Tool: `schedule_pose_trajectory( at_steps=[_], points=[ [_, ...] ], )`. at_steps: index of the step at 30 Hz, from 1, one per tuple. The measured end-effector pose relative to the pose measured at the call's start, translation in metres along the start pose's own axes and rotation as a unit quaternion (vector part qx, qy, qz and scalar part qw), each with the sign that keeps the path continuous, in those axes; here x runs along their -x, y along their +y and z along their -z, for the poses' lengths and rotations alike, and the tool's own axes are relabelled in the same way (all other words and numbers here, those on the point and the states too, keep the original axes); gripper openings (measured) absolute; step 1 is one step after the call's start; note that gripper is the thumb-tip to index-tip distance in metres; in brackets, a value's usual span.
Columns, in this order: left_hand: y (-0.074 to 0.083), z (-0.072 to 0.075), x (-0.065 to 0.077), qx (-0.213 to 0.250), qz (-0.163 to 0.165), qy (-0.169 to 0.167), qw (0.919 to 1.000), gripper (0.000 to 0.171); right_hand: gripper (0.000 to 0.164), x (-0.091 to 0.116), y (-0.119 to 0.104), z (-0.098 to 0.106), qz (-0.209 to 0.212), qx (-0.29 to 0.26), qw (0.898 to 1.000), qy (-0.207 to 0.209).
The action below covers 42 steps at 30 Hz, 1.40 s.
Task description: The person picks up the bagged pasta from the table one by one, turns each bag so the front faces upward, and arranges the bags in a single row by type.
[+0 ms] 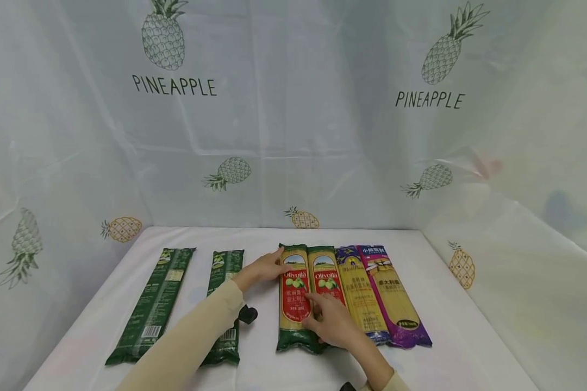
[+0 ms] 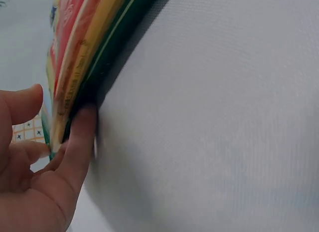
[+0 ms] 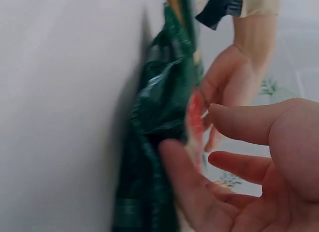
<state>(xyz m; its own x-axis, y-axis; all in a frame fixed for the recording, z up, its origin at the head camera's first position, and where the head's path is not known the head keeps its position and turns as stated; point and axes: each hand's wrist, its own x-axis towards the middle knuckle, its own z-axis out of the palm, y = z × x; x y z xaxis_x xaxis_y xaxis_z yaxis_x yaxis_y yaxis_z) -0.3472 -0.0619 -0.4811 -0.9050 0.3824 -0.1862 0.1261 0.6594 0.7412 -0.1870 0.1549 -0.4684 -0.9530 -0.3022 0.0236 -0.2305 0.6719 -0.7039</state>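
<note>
A red-labelled spaghetti pack (image 1: 295, 307) with green ends lies face up at mid-table. My left hand (image 1: 263, 269) touches its upper left edge; in the left wrist view one finger of that hand (image 2: 47, 179) reaches against the pack's underside (image 2: 82, 57), thumb held apart. Over the lower right of the same pack is my right hand (image 1: 335, 323), partly covering a matching spaghetti pack (image 1: 325, 259) alongside. In the right wrist view the right hand (image 3: 254, 177) has a finger against a crinkled green wrapper end (image 3: 164, 102), with its thumb off the wrapper.
To the right lie a yellow spaghetti pack with blue ends (image 1: 361, 296) and a purple-edged spaghetti pack (image 1: 396, 293). Two dark green packs, one farther left (image 1: 151, 309) and one (image 1: 220, 271) partly under the left sleeve, show their backs. A pineapple-print curtain (image 1: 293, 119) stands behind the white table.
</note>
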Motion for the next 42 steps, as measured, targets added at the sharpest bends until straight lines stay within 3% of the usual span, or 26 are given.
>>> schedule_pose_trajectory(
  at_steps=[3,6,8,10,14,18,22,25,28,31,36,42],
  points=[
    [0.002,0.007,0.007,0.060,0.001,-0.036,0.9975,0.088,0.061,0.002,-0.005,0.005,0.001,-0.003,1.000,-0.002],
    [0.006,0.018,0.016,0.111,0.000,-0.094,0.9893,0.092,0.058,0.005,-0.013,0.008,0.010,0.012,1.000,0.003],
    [0.008,0.027,0.024,0.115,-0.001,-0.123,0.9857,0.093,0.054,0.006,-0.018,0.009,0.021,0.013,1.000,0.001],
    [0.009,0.036,0.033,0.091,-0.008,-0.129,0.9874,0.092,0.051,0.007,-0.024,0.008,0.033,0.002,0.999,-0.006],
    [0.004,0.059,0.051,0.023,-0.040,-0.078,0.9959,0.074,0.048,0.008,-0.034,0.004,0.042,-0.043,0.998,-0.030],
    [-0.010,0.089,0.068,-0.019,-0.064,-0.020,0.9976,0.059,0.051,0.009,-0.041,-0.007,0.045,-0.101,0.993,-0.050],
    [-0.031,0.116,0.083,-0.016,-0.046,0.026,0.9985,0.055,0.058,0.007,-0.049,-0.025,0.045,-0.127,0.989,-0.059],
    [-0.050,0.127,0.092,-0.021,-0.031,0.044,0.9984,0.058,0.067,0.002,-0.056,-0.041,0.029,-0.161,0.984,-0.068],
    [-0.068,0.131,0.098,-0.027,-0.019,0.044,0.9985,0.065,0.078,-0.005,-0.065,-0.059,-0.001,-0.213,0.974,-0.079],
    [-0.082,0.130,0.100,-0.021,-0.001,0.033,0.9992,0.076,0.085,-0.013,-0.071,-0.076,-0.024,-0.223,0.971,-0.083],
    [-0.100,0.123,0.096,-0.033,0.028,0.030,0.9986,0.089,0.094,-0.027,-0.081,-0.097,-0.035,-0.147,0.986,-0.074],
    [-0.099,0.114,0.094,-0.013,0.044,0.040,0.9981,0.089,0.104,-0.042,-0.092,-0.113,-0.040,-0.109,0.991,-0.065]
  ],
)
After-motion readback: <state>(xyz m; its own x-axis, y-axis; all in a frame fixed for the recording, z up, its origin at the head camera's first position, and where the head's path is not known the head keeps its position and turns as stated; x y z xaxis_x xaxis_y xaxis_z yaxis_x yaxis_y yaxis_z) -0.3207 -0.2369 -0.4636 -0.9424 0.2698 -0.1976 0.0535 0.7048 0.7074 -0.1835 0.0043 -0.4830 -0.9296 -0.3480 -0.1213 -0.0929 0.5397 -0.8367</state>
